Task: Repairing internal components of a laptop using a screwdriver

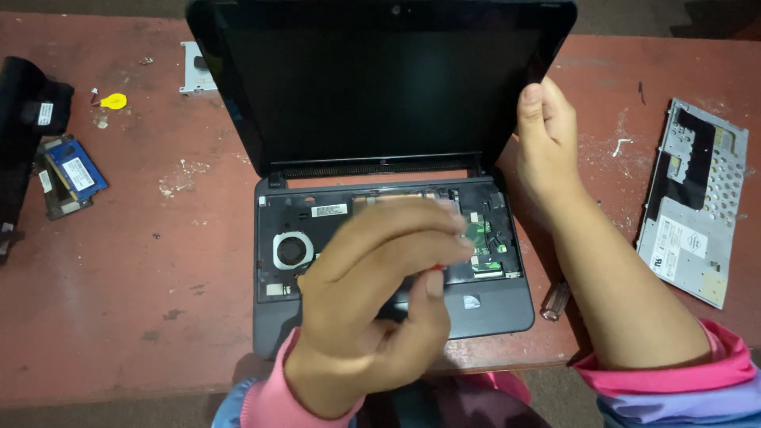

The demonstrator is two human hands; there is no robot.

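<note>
Left hand (380, 293) pinches red-tipped tool, probably small screwdriver, over open netbook base (507, 305); blur hides tip. Right hand (547, 139) grips screen edge (555, 47), steadying lid. I'd advise: keep lid braced, seat tip squarely by green board (478, 234) before turning.

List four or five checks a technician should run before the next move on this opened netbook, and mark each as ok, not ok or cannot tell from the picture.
1. Screen steadied: right hand grips the edge of the raised lid. Ok.
2. Tool in hand: left hand pinches something with a red tip; its point is hidden. Cannot tell.
3. Keyboard out of the way: removed keyboard lies face down on the table, apart from the netbook. Ok.
4. Internals exposed: fan and green board are visible. Ok.
5. Loose tool: a clear-handled screwdriver sits near the table's front edge. Not ok.
</note>
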